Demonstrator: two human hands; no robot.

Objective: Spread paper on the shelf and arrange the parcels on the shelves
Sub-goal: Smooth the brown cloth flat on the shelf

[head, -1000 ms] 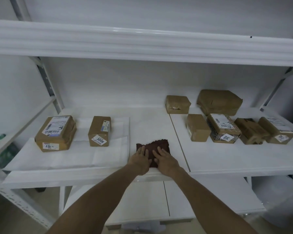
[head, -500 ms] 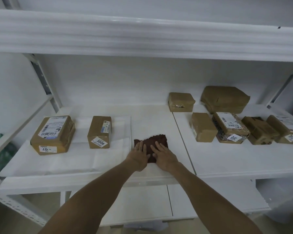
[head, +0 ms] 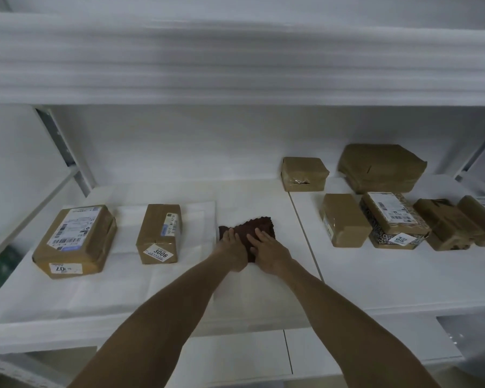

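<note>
Shows a left hand and a right hand side by side, fingers straight, pressed flat on a dark red cloth, gripping nothing. Places the cloth mid-shelf, long side running left to right, just right of white paper carrying two labelled parcels. Leaves more parcels on the bare shelf, nearer the right hand. Forearms stretched forward, converging.

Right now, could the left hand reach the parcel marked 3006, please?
Probably yes. The left hand lies flat on the cloth, and the 3006 parcel stands just to its left on the paper, with only bare paper between them.
</note>
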